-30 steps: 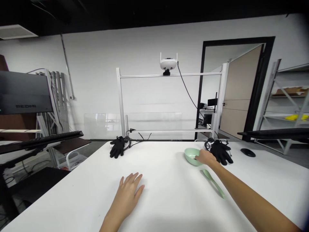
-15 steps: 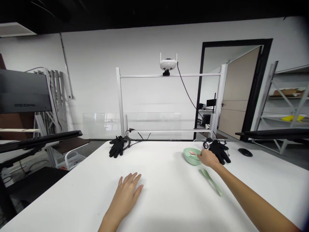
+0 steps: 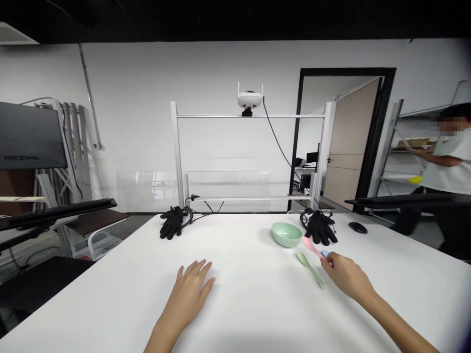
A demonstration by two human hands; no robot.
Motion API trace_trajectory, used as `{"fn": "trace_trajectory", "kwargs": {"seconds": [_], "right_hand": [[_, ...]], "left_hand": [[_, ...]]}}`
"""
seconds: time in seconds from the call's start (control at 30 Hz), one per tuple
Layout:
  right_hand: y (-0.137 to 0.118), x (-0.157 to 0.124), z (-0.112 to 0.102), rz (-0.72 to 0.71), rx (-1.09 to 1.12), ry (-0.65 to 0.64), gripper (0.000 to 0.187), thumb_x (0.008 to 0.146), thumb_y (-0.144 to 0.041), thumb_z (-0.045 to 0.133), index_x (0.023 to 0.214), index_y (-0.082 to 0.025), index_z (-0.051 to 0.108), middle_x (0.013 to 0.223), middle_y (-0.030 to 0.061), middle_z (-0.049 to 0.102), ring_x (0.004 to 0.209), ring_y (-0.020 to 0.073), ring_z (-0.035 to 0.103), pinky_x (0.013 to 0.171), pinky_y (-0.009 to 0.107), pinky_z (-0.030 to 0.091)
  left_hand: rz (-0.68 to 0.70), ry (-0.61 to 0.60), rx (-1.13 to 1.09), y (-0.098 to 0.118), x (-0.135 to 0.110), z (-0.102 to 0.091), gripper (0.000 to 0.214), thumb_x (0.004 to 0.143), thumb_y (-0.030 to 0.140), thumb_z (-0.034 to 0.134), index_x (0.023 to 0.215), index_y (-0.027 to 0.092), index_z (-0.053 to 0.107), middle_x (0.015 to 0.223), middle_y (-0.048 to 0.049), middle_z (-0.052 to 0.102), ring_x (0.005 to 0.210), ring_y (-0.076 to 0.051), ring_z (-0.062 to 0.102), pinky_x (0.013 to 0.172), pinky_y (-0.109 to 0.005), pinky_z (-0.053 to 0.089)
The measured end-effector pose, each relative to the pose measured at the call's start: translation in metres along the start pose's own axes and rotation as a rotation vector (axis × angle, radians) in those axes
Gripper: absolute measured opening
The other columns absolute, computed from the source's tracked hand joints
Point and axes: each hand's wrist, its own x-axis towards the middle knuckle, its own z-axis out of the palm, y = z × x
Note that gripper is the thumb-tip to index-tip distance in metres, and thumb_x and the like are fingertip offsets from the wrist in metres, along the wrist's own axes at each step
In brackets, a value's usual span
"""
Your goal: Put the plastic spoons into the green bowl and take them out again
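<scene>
In the head view my right hand (image 3: 348,275) pinches a pink spoon (image 3: 311,244) by its handle, its bowl end pointing toward the green bowl (image 3: 287,240). Just beyond my fingertips shows a bit of a blue thing (image 3: 325,253); the rest is hidden by the hand, and I cannot tell whether I touch it. A green spoon (image 3: 309,269) lies on the table to the left of that hand. My left hand (image 3: 189,290) hovers over or rests on the white table with fingers spread, holding nothing.
Black gloves (image 3: 320,228) with cables lie behind the bowl, and another black glove (image 3: 171,223) lies at the back left. A black mouse (image 3: 357,227) sits at the right. A metal frame (image 3: 250,198) spans the table's back. A person (image 3: 447,162) stands at far right.
My right hand has drawn the pink spoon out of the bowl, back toward me and to the right. A blue thing now shows beside it. A person has come into view at right.
</scene>
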Motion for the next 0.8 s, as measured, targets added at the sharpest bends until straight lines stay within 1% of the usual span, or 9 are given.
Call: {"fn": "trace_trajectory", "kwargs": {"seconds": [0.1,0.23,0.4,0.67,0.8], "right_hand": [[0.010,-0.002,0.012,0.038,-0.022,-0.048,0.032,0.092,-0.044,0.039,0.078,-0.023,0.058,0.092,0.0129,0.071,0.077,0.0269,0.066,0.064,0.034,0.044],[0.016,0.001,0.022,0.073,-0.030,-0.103,0.029,0.091,-0.041,0.042,0.075,-0.022,0.057,0.095,0.0142,0.071,0.081,0.0278,0.067,0.067,0.036,0.046],[0.019,0.009,0.033,0.078,-0.024,-0.127,0.030,0.091,-0.040,0.042,0.074,-0.022,0.058,0.095,0.0147,0.072,0.083,0.0291,0.068,0.068,0.038,0.047],[0.019,0.017,0.042,0.085,0.006,-0.121,0.034,0.090,-0.042,0.044,0.064,-0.022,0.055,0.088,0.0139,0.071,0.079,0.0292,0.069,0.068,0.038,0.048],[0.018,0.018,0.043,0.095,0.016,-0.144,0.034,0.090,-0.041,0.043,0.065,-0.022,0.057,0.088,0.0131,0.071,0.077,0.0282,0.068,0.069,0.039,0.048]], "left_hand": [[-0.002,-0.009,0.007,0.001,0.000,-0.002,0.052,0.105,0.048,0.036,0.149,0.026,0.053,0.156,-0.0084,0.053,0.147,-0.032,0.042,0.121,-0.060,0.027],[0.003,-0.004,-0.001,0.002,-0.001,-0.004,0.051,0.105,0.047,0.036,0.148,0.026,0.054,0.156,-0.0087,0.053,0.147,-0.032,0.043,0.121,-0.060,0.027],[0.004,-0.003,0.001,0.000,-0.001,-0.003,0.052,0.105,0.047,0.036,0.148,0.026,0.054,0.156,-0.0088,0.053,0.147,-0.032,0.043,0.121,-0.060,0.027],[-0.002,0.003,0.000,-0.001,-0.001,-0.002,0.051,0.104,0.048,0.037,0.147,0.027,0.055,0.155,-0.0085,0.054,0.146,-0.033,0.044,0.120,-0.061,0.029],[-0.012,-0.010,0.005,-0.001,-0.001,-0.002,0.052,0.104,0.048,0.036,0.148,0.026,0.054,0.156,-0.0087,0.053,0.147,-0.033,0.043,0.120,-0.061,0.028]]}}
